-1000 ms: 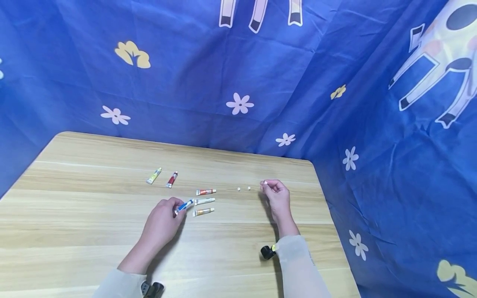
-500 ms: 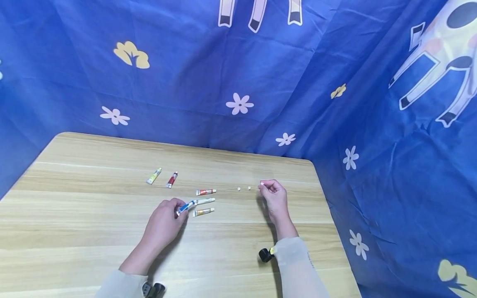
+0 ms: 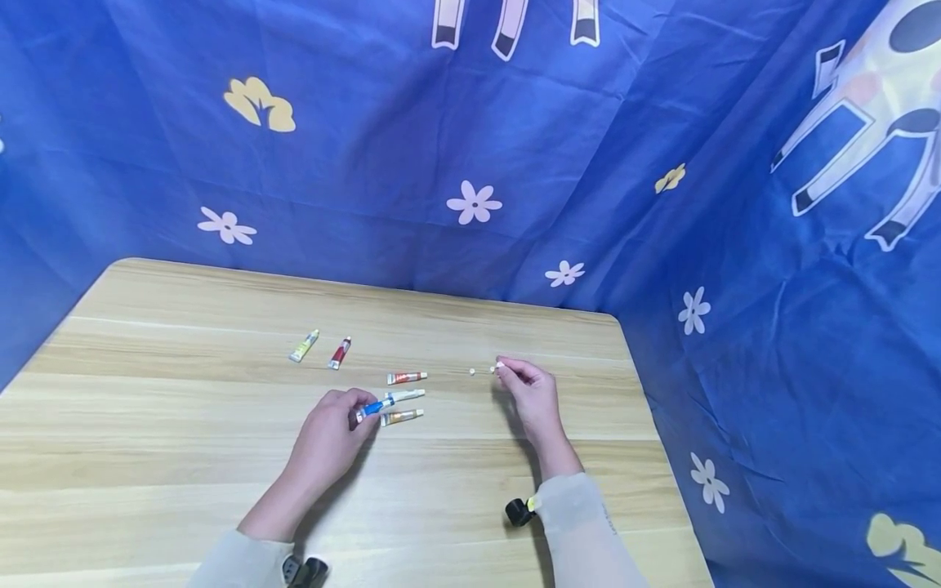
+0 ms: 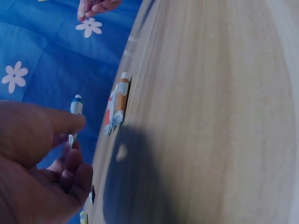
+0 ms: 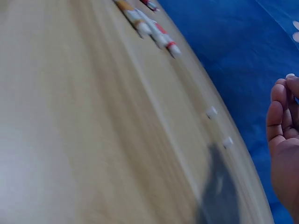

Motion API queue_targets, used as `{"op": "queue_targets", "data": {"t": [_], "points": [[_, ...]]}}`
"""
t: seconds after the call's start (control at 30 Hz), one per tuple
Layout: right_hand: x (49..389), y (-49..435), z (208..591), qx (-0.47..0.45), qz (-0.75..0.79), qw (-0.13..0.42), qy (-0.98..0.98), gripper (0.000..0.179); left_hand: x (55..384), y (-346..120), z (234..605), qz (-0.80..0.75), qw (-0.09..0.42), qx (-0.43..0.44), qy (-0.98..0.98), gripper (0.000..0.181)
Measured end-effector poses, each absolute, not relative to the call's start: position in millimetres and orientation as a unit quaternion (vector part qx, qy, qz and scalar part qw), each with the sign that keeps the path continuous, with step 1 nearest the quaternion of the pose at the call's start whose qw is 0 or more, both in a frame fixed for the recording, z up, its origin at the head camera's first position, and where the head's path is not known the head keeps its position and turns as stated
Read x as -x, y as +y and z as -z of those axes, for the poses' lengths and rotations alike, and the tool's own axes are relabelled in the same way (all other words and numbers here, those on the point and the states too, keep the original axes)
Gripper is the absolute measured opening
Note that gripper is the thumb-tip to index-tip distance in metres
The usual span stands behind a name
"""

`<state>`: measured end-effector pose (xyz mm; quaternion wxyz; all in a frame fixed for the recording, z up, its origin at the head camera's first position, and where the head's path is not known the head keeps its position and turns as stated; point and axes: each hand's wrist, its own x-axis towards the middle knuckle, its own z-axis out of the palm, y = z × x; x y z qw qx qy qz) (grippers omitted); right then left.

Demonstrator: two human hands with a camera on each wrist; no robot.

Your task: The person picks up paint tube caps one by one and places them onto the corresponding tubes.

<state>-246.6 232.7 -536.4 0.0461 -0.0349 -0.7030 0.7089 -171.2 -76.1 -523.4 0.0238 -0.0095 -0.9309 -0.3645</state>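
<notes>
My left hand (image 3: 332, 430) pinches a small blue-and-white paint tube (image 3: 376, 407) between thumb and fingers, above the table. In the left wrist view the blue-banded end of that tube (image 4: 76, 104) points up past the thumb. My right hand (image 3: 534, 402) holds a tiny white cap (image 3: 501, 365) at its fingertips, over to the right. Two similar white caps lie on the table, one cap (image 3: 472, 372) left of the other cap (image 5: 227, 142), which is close to the right fingertips in the head view. Beside the left hand lie an orange-red tube (image 3: 407, 378), a white tube (image 3: 408, 394) and an ochre tube (image 3: 402, 417).
Farther back on the left, a yellow tube (image 3: 305, 345) and a dark red tube (image 3: 340, 353) lie on the wooden table (image 3: 184, 457). A blue patterned cloth (image 3: 353, 163) hangs behind the table and along its right side.
My right hand has moved left with the cap, toward the two caps on the table. The left hand has shifted slightly right, still holding the blue tube.
</notes>
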Motion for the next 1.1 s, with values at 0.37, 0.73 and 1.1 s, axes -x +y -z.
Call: {"op": "queue_targets", "data": {"t": [0.37, 0.73, 1.1], "points": [[221, 190, 538, -0.035, -0.659, -0.014, -0.751, 0.017, 167, -68, 517, 0.381, 0.040, 0.016, -0.924, 0.025], [201, 158, 535, -0.111, -0.581, -0.036, -0.805, 0.010, 162, -60, 507, 0.380, 0.050, 0.035, -0.923, 0.026], [197, 149, 535, -0.124, -0.562, -0.035, -0.817, 0.012, 159, -57, 509, 0.387, 0.054, 0.038, -0.920, 0.022]]}}
